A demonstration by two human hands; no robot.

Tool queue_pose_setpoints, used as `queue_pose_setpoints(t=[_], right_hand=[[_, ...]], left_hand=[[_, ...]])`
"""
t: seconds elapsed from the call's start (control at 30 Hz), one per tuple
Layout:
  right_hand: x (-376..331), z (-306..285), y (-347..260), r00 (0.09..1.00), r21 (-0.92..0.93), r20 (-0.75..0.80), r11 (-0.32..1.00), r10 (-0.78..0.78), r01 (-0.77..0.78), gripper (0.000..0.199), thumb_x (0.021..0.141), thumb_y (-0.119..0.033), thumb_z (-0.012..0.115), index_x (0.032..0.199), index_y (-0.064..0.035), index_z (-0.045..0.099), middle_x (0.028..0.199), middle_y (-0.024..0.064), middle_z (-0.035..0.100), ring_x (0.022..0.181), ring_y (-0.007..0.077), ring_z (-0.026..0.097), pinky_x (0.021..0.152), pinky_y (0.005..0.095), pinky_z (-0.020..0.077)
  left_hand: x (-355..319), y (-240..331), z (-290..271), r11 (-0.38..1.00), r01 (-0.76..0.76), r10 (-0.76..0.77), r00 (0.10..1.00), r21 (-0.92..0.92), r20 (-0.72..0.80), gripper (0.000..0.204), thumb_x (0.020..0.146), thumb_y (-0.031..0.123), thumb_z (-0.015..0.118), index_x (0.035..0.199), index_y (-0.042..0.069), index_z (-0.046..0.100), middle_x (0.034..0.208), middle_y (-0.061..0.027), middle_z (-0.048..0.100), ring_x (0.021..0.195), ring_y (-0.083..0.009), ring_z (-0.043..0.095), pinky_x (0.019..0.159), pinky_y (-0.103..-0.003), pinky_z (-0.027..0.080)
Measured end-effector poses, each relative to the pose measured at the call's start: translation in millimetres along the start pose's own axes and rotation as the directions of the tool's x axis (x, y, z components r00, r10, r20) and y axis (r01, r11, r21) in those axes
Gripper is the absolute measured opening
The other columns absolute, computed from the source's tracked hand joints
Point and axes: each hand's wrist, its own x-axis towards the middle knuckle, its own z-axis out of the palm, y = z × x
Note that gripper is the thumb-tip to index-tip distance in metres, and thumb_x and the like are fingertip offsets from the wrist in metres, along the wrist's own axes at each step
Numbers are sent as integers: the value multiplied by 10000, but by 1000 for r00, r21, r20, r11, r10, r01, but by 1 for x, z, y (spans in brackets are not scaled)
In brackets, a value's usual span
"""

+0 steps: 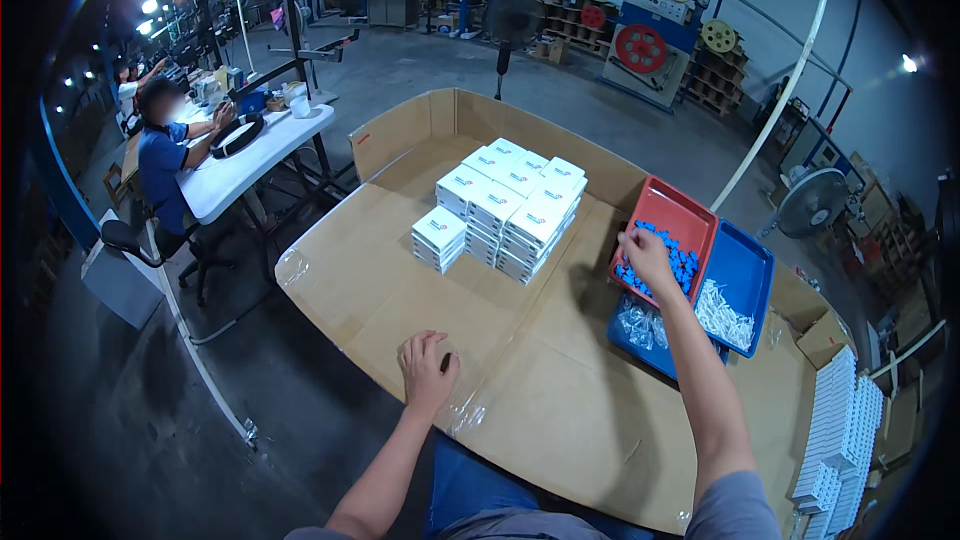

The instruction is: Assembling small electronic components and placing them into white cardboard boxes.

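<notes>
Wearing blue, a co-worker (160, 165) is at a white table (260, 147) on the far left. The left hand (428, 372) is loosely curved and wide, nothing visible in it, by the near edge of the cardboard (360, 290); beyond it, white boxes (515, 205) stand stacked. The right hand (649, 260) is narrow, fingers drawn together over small blue pieces (684, 265) in a red tray (690, 215); I cannot tell whether it holds one. Just beside, a blue tray (745, 255) carries thin white pieces (722, 315)

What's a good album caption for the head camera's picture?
Right hand over a red tray of small blue parts, left hand over brown cardboard, stacked white boxes beyond.
</notes>
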Motion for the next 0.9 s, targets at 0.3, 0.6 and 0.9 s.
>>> queue_pose_setpoints(t=[0.3,0.6,0.9], right_hand=[[159,73,3,949,107,-44,946,313,-307,432,955,-400,762,933,15,644,828,84,638,638,163,621,540,314,551],[196,104,21,849,286,-124,838,513,-465,533,826,-354,908,1019,75,660,922,142,673,754,233,696,562,356,601],[201,108,36,852,426,-76,789,518,-442,349,819,-200,909,976,17,686,948,112,731,793,230,735,660,366,631]], left_hand=[[8,8,-10,998,70,-70,997,-10,-15,437,851,298,746,1205,63,642,1261,-128,602,1293,-323,504,1135,-494,322],[9,14,-15,997,79,-79,997,-21,18,441,840,337,759,1183,85,644,1260,-107,605,1288,-287,511,1123,-482,319],[12,14,-15,996,85,-85,996,-7,21,446,820,326,780,1186,104,651,1251,-95,604,1285,-287,507,1106,-469,323]])
